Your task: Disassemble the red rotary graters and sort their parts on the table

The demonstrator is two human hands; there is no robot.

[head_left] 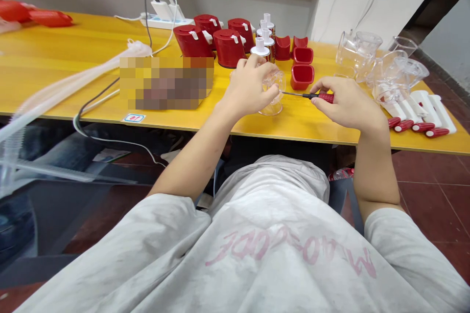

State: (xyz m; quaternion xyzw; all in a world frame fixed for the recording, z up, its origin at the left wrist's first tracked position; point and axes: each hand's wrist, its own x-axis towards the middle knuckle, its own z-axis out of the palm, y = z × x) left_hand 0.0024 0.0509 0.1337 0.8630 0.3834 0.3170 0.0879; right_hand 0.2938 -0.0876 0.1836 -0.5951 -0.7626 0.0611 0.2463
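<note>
My left hand (253, 83) is closed over a clear plastic part (273, 102) that stands on the yellow table near its front edge. In my right hand (343, 100) is a screwdriver (323, 98) with a red and black handle, held level between thumb and fingers. Its thin shaft points left, and the tip meets the side of the clear part. Whether a screw sits at the tip is too small to tell. My left fingers hide the upper part of the clear piece.
Behind my hands stand several red housings (229, 49), white-topped motors (260, 48) and red cups (302, 76). To the right lie clear plastic parts (392, 76) and white handles with red ends (426, 112). A power strip (165, 22) with cables is at the back left, near clear plastic wrap (91, 66).
</note>
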